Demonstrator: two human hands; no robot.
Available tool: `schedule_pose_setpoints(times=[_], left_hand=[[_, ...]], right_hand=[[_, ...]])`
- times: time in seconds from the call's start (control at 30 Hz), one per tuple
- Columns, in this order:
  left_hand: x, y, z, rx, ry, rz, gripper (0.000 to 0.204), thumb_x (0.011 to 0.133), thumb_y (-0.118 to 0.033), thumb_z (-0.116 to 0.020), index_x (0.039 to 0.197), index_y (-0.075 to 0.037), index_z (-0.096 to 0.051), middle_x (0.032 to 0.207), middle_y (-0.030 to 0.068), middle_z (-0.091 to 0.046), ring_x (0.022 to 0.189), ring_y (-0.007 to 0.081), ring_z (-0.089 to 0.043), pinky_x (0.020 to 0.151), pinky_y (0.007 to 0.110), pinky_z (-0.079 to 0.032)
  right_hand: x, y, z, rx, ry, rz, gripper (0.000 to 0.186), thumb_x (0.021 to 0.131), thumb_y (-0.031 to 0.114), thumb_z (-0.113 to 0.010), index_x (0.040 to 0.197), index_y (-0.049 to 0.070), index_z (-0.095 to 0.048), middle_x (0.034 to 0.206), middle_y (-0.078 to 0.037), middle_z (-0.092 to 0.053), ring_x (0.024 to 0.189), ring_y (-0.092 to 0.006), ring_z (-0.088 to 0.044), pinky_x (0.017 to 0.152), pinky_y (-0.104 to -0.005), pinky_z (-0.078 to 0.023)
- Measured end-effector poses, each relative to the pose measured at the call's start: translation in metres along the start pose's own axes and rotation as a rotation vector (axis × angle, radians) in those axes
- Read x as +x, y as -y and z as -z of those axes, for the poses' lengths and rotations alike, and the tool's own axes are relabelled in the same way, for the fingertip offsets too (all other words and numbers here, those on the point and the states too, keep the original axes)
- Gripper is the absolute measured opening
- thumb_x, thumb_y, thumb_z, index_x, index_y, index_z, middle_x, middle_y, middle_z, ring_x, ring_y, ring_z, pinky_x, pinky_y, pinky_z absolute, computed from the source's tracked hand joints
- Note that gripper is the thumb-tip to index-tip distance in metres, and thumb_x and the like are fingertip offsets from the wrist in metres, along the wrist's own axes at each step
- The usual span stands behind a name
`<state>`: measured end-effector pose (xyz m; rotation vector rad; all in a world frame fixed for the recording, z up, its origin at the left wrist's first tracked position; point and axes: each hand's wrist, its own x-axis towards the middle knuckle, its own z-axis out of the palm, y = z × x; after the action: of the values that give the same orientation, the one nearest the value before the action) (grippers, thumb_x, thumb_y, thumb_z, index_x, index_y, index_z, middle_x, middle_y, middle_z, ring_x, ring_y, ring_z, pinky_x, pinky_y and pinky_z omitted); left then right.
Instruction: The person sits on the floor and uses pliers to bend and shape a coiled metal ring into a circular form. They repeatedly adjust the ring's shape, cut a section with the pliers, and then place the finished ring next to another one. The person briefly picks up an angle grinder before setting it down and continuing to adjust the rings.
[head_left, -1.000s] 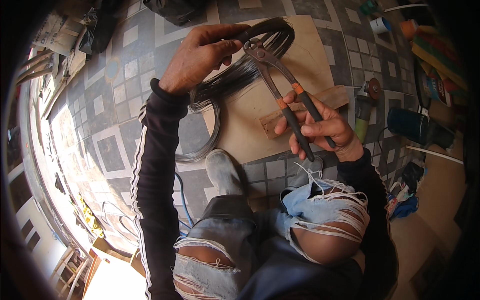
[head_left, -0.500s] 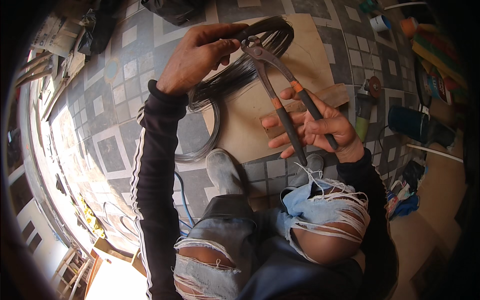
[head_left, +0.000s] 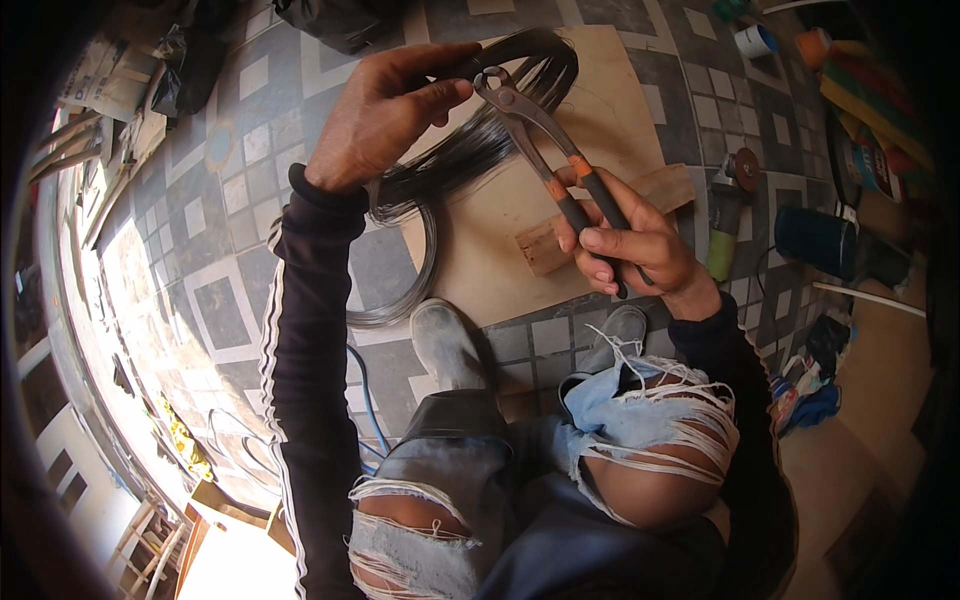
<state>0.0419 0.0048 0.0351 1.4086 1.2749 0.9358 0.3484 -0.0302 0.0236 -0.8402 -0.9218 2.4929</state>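
Note:
My left hand (head_left: 372,115) is closed at the upper end of a looped bundle of dark thin wire (head_left: 455,160), thumb and fingers pinching it. A pair of end-cutting pincers (head_left: 535,135) with black and orange handles is in my right hand (head_left: 645,245), whose fingers wrap round both grips. The rounded jaws sit beside my left thumb, slightly parted, close to the wire. Whether a strand lies between them I cannot tell. Below the bundle, a coil of thinner-looking wire (head_left: 432,258) rests partly on the tiles, partly on a tan board (head_left: 610,100).
A wood offcut (head_left: 545,250) lies on the board. To the right are an angle grinder (head_left: 722,220), a dark teal cylinder (head_left: 815,245) and a blue-white cup (head_left: 755,42). A blue cable (head_left: 368,400) runs beside my left leg. My boots (head_left: 448,345) stand at the board's near edge.
My right hand's spread fingers have closed round the pincers' handles, and the handles have come nearer together. The jaws stay next to my left hand, which has shifted slightly left.

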Motion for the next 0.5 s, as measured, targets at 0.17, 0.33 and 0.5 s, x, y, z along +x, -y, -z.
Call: schedule_pose_setpoints(times=[0.17,0.33,0.5], left_hand=[[0.003,0.005,0.002,0.016,-0.012,-0.039,0.040,0.097,-0.015,-0.072,0.134,-0.001,-0.068,0.098,0.0056,-0.074,0.075,0.0100,-0.057,0.071,0.026,-0.052],[0.004,0.007,0.002,0.001,-0.028,-0.051,0.044,0.098,-0.020,-0.073,0.138,-0.002,-0.067,0.088,0.0002,-0.066,0.073,0.0082,-0.052,0.063,0.025,-0.040],[0.005,0.004,0.005,0.071,-0.013,-0.017,0.039,0.098,-0.015,-0.071,0.133,0.000,-0.068,0.094,0.0053,-0.073,0.075,0.0097,-0.058,0.071,0.026,-0.051]], right_hand=[[0.008,-0.003,0.003,-0.224,-0.059,-0.018,0.048,0.104,0.017,-0.062,0.146,0.002,-0.044,0.086,-0.002,-0.052,0.062,-0.0070,-0.052,0.050,-0.0237,-0.042],[0.020,-0.016,0.004,-0.925,-0.283,0.255,0.045,0.104,0.029,-0.066,0.136,0.001,-0.053,0.078,-0.001,-0.051,0.062,-0.0110,-0.050,0.060,-0.0279,-0.044],[0.028,-0.017,0.001,-1.153,-0.399,0.319,0.047,0.102,0.037,-0.067,0.130,0.001,-0.057,0.075,-0.007,-0.057,0.068,-0.0167,-0.057,0.068,-0.0338,-0.048]])
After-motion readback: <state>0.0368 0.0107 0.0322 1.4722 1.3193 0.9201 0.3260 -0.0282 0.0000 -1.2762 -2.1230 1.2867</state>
